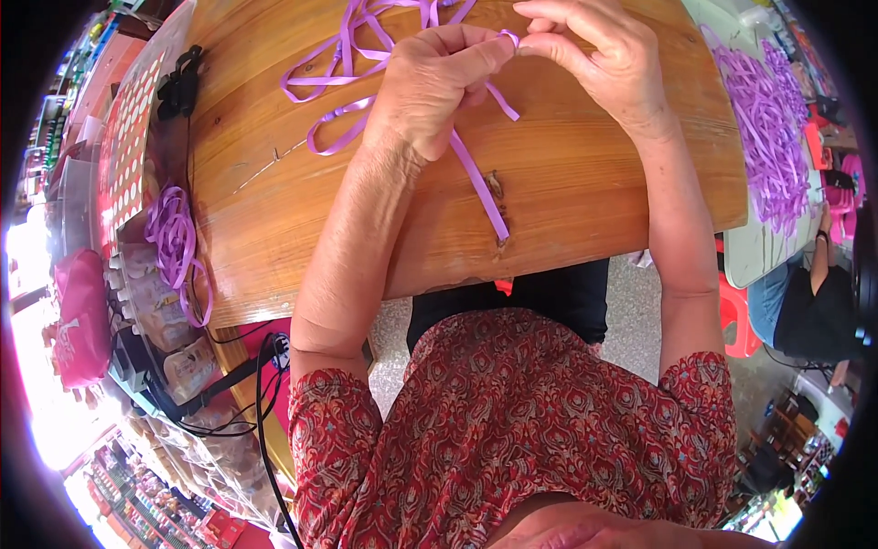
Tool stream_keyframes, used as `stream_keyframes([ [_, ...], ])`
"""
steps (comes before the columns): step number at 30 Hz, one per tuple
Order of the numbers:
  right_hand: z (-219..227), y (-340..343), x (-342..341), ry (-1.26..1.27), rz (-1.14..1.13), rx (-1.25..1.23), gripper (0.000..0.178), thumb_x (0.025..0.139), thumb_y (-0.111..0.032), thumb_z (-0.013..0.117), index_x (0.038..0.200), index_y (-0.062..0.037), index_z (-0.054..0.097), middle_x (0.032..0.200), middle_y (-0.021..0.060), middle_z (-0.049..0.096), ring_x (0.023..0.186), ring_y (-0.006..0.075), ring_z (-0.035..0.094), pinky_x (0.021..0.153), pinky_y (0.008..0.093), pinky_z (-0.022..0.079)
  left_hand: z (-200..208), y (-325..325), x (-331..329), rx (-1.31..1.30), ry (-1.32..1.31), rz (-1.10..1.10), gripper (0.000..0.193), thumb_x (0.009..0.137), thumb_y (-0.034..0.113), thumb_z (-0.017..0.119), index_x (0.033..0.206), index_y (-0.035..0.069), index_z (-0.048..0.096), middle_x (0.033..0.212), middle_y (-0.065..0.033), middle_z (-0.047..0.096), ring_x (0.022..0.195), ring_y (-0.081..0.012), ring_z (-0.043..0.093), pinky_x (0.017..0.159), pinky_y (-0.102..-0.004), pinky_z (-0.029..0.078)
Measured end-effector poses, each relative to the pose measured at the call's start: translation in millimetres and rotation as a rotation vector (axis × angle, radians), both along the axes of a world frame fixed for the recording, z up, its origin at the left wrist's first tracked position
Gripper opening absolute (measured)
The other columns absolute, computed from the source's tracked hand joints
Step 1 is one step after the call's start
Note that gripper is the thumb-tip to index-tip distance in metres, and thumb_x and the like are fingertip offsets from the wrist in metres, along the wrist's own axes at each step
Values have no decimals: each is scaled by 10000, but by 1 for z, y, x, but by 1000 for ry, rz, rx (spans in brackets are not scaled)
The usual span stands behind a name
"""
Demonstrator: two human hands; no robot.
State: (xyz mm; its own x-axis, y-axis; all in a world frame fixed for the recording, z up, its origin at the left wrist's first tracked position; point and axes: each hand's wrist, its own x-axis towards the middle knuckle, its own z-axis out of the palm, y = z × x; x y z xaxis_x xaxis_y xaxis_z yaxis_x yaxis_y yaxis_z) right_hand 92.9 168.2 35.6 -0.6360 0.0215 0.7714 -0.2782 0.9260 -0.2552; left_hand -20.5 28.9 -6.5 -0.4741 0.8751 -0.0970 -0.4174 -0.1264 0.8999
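Ribbon [481,188] is trailed toward the table [585,183]'s near edge, its loop apparently pinched in the left hand [428,87]'s closed grip; the right hand [608,71]'s grip is slightly parted, hold unclear. This one looks unfinished; looped ribbons [342,112] are strewn beyond, seemingly done.

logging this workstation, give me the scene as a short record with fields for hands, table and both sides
left hand: pinches a purple ribbon in the left hand
right hand: right hand has its thumb tip close by the ribbon; grip unclear
surface: wooden table
on table: looped purple ribbons, beyond and left of the left hand
left side: bundle of purple ribbon at the table edge
right side: purple ribbon pile on a white table
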Motion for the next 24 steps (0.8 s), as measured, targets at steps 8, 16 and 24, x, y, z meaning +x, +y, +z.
stream_keyframes([
  [8, 2, -10, 4, -146, 67, -365, 101, 737, -12, 695, 829, -13, 652, 748, 100, 638, 719, 213, 623, 642, 283, 477, 0, 3, 10, 23, 244, 283, 175, 806, 141, 682, 870, -11, 622, 739, 12, 573, 657, -37, 495, 572, -174, 392],
  [16, -8, -7, 4, -224, 48, -544, 63, 796, -55, 661, 833, -6, 650, 765, 77, 651, 695, 120, 608, 641, 249, 470, 2, 4, 15, 29, 279, 276, 146, 810, 92, 668, 890, -16, 613, 757, 4, 589, 670, -41, 519, 595, -171, 421],
  [24, -25, 3, 1, -313, 269, -1157, 72, 827, -74, 623, 841, -4, 634, 794, 17, 630, 726, 75, 567, 656, 196, 444, 1, 8, 22, 148, 202, 274, 97, 830, 70, 653, 909, 22, 625, 756, 34, 575, 610, -33, 439, 544, -195, 335],
])
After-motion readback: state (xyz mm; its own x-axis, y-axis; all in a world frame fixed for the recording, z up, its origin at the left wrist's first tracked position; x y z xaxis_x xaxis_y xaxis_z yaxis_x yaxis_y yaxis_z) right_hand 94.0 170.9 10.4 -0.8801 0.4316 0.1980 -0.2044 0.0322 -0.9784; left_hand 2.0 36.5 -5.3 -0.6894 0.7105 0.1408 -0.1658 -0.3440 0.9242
